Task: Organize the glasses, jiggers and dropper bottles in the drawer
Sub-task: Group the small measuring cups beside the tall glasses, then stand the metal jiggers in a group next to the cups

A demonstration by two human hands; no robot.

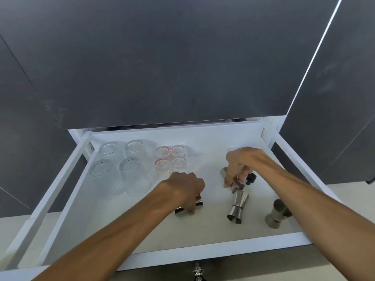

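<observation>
white drawer (203, 253) is pulled open. left hand (182, 189) is curled down over a shiny jigger (197, 204) lying mid-drawer, fingers wrapped on it. right hand (240, 166) is further back w/ fingers pinched round a small dropper bottle (250, 178), dark cap poking out. 2 more jiggers sit near the front right: a steel one (237, 207) and a duller one (277, 213) beside the right forearm. back left has 4 ribbed glasses (113, 169) upside down, w/ 4 small shot glasses (170, 159) next to them.
</observation>
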